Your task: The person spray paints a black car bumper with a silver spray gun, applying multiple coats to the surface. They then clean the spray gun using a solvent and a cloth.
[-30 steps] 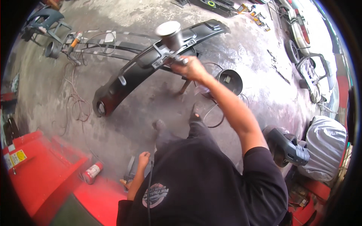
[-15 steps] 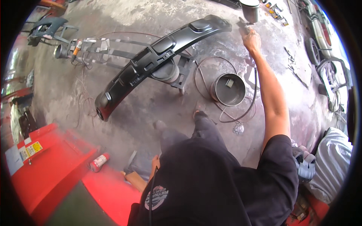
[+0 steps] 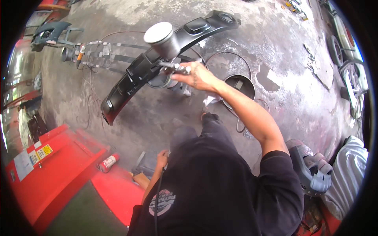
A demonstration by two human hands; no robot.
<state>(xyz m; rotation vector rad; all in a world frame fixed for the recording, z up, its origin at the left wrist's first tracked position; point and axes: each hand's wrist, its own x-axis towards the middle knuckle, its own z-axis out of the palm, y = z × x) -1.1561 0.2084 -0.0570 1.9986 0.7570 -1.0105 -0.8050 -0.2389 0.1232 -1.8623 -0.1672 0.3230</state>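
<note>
You: black short-sleeved T-shirt [image 3: 212, 185], dark trousers [image 3: 214, 128], bare hands [image 3: 201, 76].
Your right sleeve [image 3: 277, 163] is plain black, loose, hemmed above the elbow; your shirt has a round pale print [image 3: 162, 202] on its left side, lettering plus a bit of pinkish red; a thin black cord [image 3: 159, 196] hangs down across that print; your trouser legs look dark grey to black, footwear too blurred to tell.

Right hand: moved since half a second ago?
Yes: the right hand swung left and nearer the body. It was beyond and right of the round container on the floor; now it's left of it.
</note>
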